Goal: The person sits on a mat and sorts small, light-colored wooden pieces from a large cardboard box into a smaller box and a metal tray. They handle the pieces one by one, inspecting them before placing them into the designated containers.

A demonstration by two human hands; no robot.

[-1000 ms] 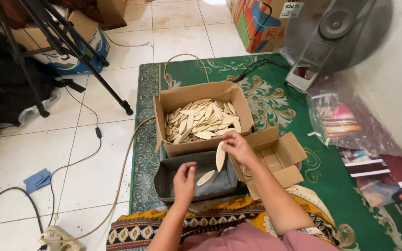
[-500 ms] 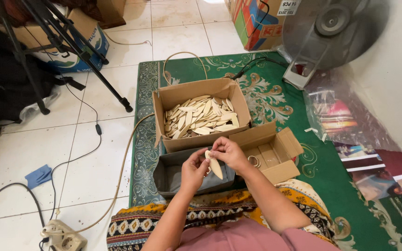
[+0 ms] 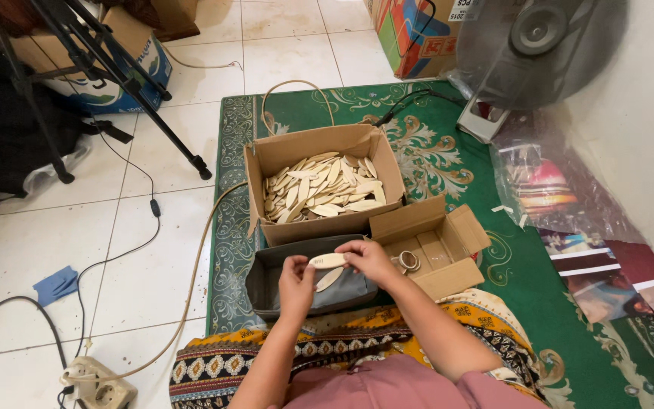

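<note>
Hands meet over a grey fabric bin: the left hand and right hand each pinch an end of a pale, flat, oval wooden piece, held level between them. A second pale wooden piece sits just under it, at 6 o'clock. At 12 o'clock stands an open brown cardboard box heaped with like pieces; at 3 o'clock, a smaller open cardboard box on green patterned carpet.

Big box behind tray; small box right.
</note>
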